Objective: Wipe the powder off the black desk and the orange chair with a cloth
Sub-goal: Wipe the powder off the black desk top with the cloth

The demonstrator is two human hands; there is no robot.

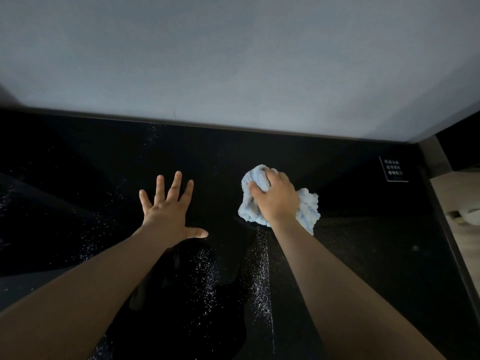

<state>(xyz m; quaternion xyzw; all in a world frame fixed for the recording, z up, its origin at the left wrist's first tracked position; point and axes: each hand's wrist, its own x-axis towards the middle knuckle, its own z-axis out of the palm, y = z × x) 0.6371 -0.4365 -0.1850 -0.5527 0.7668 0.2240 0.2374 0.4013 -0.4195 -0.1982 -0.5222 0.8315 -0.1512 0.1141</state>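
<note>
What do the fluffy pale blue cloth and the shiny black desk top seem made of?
The fluffy pale blue cloth, gripped by the right hand, looks like microfibre or chenille: its surface is nubby and tufted. The shiny black desk top seems hard and glossy, perhaps lacquered board, glass or stone: it shows dim reflections.

Bare forearms (pixel 91 281), uncovered to the frame edge at 7 and 5 o'clock, end in the bare left hand (pixel 166 211) and right hand (pixel 275 198).
</note>
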